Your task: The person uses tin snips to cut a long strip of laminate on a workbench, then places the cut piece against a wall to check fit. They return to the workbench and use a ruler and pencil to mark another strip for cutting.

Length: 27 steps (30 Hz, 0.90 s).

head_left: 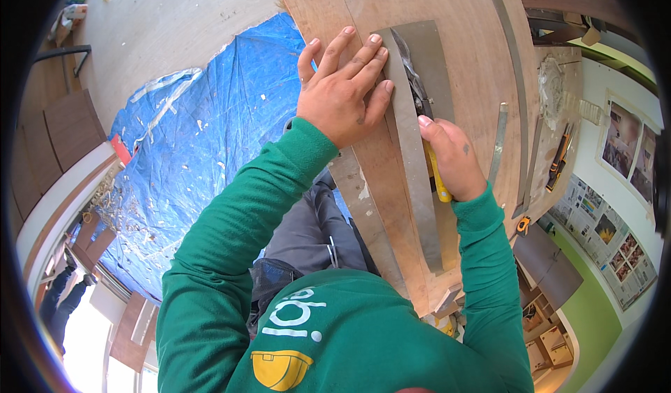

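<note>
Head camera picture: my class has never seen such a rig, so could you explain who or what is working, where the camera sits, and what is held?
There is no machine here: a person works with two bare hands. The single picture comes from a wide fisheye camera worn on the head, looking down, so straight edges bend near its rim.

The left hand lies with fingers spread, fingertips at the edge of a grey sheet. The right hand holds a yellow-handled cutting tool, its blades at the sheet.

The sheet lies on a wooden surface; to its right are a narrow metal strip and a utility knife.
</note>
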Available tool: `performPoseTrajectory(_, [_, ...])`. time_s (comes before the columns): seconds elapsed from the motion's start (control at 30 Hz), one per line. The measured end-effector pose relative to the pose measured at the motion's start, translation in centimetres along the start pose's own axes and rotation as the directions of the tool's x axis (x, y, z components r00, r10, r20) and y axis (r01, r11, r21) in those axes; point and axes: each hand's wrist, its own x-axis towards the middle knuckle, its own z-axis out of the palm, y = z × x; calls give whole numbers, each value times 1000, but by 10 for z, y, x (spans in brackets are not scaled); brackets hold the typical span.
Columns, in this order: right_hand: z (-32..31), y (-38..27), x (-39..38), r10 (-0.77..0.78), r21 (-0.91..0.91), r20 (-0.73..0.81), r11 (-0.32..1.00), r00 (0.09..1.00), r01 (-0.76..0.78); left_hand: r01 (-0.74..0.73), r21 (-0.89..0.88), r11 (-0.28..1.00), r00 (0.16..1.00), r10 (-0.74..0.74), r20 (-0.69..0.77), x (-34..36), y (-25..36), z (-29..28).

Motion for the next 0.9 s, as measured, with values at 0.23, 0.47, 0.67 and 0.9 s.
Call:
performPoseTrajectory(0.23, [1,3,-1,20,38,23,999,1000,-21,-1,-2,1000,1000,1,6,0,0,0])
performPoseTrajectory(0.47, [2,7,6,-41,30,-5,999,999,41,-1,2,1000,1000,1,11,0,0,-1])
performPoseTrajectory(0.67, [6,5,3,37,122,23,992,999,-39,3,-4,1000,1000,-3,13,0,2,-3])
performPoseTrajectory(0.9, [5,-3,1,47,111,25,993,999,-50,2,-17,1000,1000,-2,-4,-1,0,0])
